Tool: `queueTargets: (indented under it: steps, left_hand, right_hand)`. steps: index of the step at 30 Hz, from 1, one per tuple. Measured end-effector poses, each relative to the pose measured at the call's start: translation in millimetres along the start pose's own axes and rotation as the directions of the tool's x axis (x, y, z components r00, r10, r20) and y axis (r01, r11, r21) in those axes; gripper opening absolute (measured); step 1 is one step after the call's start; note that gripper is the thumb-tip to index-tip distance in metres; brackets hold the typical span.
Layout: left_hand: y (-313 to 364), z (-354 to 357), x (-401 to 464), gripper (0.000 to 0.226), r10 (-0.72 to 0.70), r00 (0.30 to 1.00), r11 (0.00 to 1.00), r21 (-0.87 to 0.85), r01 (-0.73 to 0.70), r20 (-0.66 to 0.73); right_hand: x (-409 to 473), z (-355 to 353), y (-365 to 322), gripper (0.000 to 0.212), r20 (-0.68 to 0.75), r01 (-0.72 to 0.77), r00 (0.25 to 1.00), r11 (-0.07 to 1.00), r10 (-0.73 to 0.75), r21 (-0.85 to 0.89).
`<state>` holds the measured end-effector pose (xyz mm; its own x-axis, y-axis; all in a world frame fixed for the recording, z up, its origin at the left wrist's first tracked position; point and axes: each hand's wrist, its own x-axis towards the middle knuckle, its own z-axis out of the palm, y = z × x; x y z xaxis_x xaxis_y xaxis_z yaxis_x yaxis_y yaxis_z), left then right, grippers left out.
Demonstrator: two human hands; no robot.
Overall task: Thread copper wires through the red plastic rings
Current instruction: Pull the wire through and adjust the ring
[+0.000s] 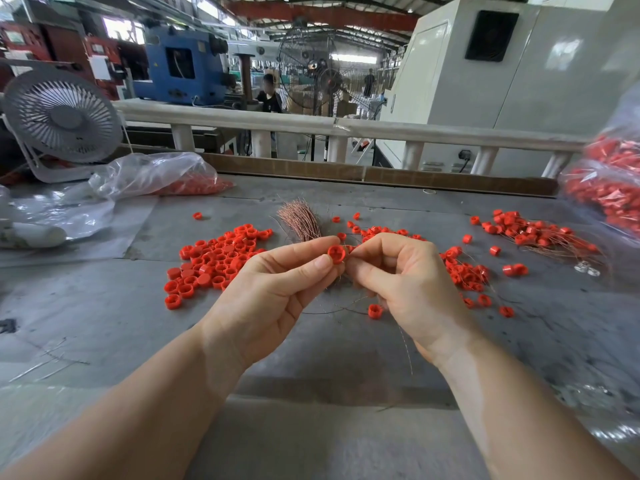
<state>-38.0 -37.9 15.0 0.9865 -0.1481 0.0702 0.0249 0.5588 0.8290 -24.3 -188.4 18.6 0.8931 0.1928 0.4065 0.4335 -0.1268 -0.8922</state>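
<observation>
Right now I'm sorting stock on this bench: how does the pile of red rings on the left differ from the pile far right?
The left pile holds loose rings with no wire showing; the right pile has thin copper wires trailing out of its rings. The left pile is packed close; the right pile is spread out among its wires. The left pile lies beside the copper bundle; the right pile lies near a bagful of rings. Both are the same red rings on the grey bench.

Too fine to trace: copper wire (406, 344) behind right hand (401, 282). Cropped at right edge, blurred: bag of red rings (611, 188).
</observation>
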Motion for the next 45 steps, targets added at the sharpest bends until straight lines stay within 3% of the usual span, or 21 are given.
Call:
queueTargets:
  steps: [29, 40, 45]
  left_hand:
    - [1.1, 3.2, -1.7, 0.027, -0.005, 1.000, 1.000, -0.024, 0.005, 0.005]
    - [-0.6, 3.2, -1.1, 0.024, 0.053, 0.999, 0.998, 0.046, -0.053, 0.006]
    - [0.3, 2.5, -1.1, 0.025, 0.036, 0.999, 0.999, 0.026, -0.037, 0.016]
  right_hand:
    - [1.4, -0.6, 2.0, 0.030, 0.036, -0.025, 0.999, 0.998, 0.023, 0.051]
    - [2.5, 1.0, 2.3, 0.013, -0.019, 0.064, 0.998, 0.998, -0.063, 0.026]
    - [3.7, 1.5, 5.2, 0.015, -0.058, 0.092, 0.994, 0.996, -0.092, -0.005]
